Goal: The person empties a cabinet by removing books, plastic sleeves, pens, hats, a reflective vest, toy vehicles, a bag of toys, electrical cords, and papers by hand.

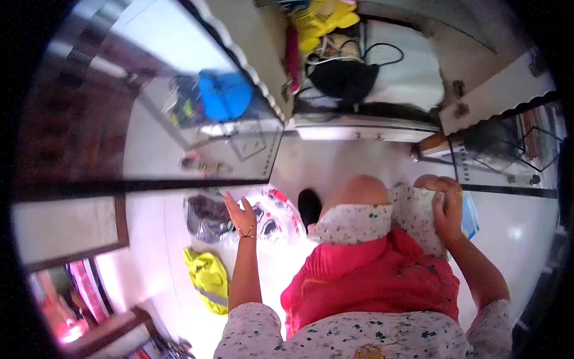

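Observation:
My left hand (242, 216) is held out over the floor, fingers apart and nothing in it. It is close to the lower edge of a glass cabinet door (206, 137). Below it lie a dark bundle in clear plastic (206, 216) and a white, red and black patterned item (278, 218). My right hand (448, 206) rests on my right knee, its fingers bent loosely over the patterned trouser cloth (412, 206) and the thumb apart. A red cloth (365, 269) covers my lap.
Ahead is an open low cabinet holding a white box-like item (406, 66), a black rounded item (344, 79), cables and a yellow plastic item (323, 21). Another glass door (502, 143) stands at right. A yellow cloth with a grey stripe (208, 278) lies on the floor.

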`<state>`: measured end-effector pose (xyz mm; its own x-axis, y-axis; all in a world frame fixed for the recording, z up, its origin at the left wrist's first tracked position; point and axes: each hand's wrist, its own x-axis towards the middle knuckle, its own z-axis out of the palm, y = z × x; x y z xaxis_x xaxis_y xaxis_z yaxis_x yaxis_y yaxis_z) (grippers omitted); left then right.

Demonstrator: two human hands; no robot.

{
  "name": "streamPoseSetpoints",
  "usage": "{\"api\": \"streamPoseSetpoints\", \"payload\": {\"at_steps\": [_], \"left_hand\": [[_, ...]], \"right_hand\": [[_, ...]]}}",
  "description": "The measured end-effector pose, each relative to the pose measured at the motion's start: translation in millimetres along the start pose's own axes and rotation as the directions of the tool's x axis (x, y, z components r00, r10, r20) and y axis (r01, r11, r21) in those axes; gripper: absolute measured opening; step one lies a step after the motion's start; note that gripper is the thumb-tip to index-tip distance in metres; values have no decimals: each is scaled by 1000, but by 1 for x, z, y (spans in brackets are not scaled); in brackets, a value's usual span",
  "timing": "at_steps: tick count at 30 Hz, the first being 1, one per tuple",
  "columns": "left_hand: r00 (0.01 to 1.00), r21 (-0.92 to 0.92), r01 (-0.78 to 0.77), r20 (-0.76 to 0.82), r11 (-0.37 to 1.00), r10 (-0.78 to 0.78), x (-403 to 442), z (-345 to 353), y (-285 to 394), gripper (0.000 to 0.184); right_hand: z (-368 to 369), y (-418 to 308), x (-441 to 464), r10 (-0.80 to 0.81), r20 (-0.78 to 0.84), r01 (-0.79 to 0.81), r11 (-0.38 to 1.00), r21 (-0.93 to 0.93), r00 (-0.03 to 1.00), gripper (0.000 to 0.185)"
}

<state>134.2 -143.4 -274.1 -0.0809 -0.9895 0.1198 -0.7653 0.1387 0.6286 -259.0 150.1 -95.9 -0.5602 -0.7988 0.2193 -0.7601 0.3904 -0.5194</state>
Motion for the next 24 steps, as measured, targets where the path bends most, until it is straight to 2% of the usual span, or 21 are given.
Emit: {"api": "streamPoseSetpoints", "payload": {"at_steps": [1, 2, 3, 5, 6, 7, 9, 10, 11, 13, 14, 15, 16, 17, 19, 20, 21, 24], "left_hand": [[1000, 45, 15, -21, 999, -14, -15, -17, -7, 52], [984, 121, -82, -146, 989, 100, -36, -38, -29, 50], [986, 16, 75, -149, 997, -72, -47, -49, -13, 48], [989, 74, -1, -145, 997, 12, -76, -71, -43, 47], [981, 35, 60, -185, 998, -52, -82, -80, -20, 47], [977, 38, 62, -207, 997, -52, -91, -82, -19, 47], [990, 67, 91, -111, 994, -83, -109, -88, -23, 47], [991, 67, 67, -120, 995, -59, -115, -78, -41, 47], [991, 56, 42, -132, 998, -34, -121, -78, -42, 47], [999, 61, 12, -44, 998, -10, -122, -71, -38, 45], [994, -46, 104, -30, 994, -105, -122, -62, -34, 43], [996, -53, 86, -27, 995, -87, -117, -57, -32, 43], [947, -67, 306, 123, 950, -297, -110, -49, -38, 43], [834, -40, 508, 270, 860, -481, -101, -41, -43, 43], [894, -64, 396, 256, 916, -368, -102, 15, -134, 46], [909, -328, 413, 204, 850, -363, -104, 38, -151, 40], [737, -230, 668, 330, 707, -590, -92, 20, -80, 39], [734, -159, 650, 387, 743, -559, -81, 36, -96, 36]], "right_hand": [[-2, 3, 2, 10, -24, -9, 999, 38, 1000, 21], [6, 1, -5, 13, -1, -13, 993, 115, 1000, 21], [9, 6, -11, -38, -18, 39, 998, 57, 999, 23], [14, 4, -11, -18, -49, 23, 994, 103, 999, 24], [12, 7, -13, -64, -30, 65, 997, 46, 997, 25], [14, 10, -13, -81, -35, 83, 995, 59, 996, 25], [14, 13, -17, 7, -1, -7, 996, 92, 1000, 24], [18, 10, -10, -98, -12, 99, 977, 189, 995, 22], [14, 13, -12, -101, -44, 107, 976, 189, 994, 22], [13, 11, -13, -129, -43, 130, 991, 17, 991, 21], [12, 7, -11, -121, -75, 127, 989, 80, 990, 21], [10, 5, -10, -114, -92, 121, 990, 75, 989, 21], [9, 3, -9, -109, -76, 115, 990, 87, 991, 21], [9, 1, -8, -101, -61, 106, 989, 101, 993, 22], [6, -2, -7, -126, -100, 134, 987, 84, 987, 21], [5, -3, -8, -138, -100, 147, 985, 91, 985, 23], [3, -2, -7, -141, -116, 152, 984, 90, 983, 24], [-6, -10, -5, -110, -110, 124, 982, 139, 988, 22]]}}
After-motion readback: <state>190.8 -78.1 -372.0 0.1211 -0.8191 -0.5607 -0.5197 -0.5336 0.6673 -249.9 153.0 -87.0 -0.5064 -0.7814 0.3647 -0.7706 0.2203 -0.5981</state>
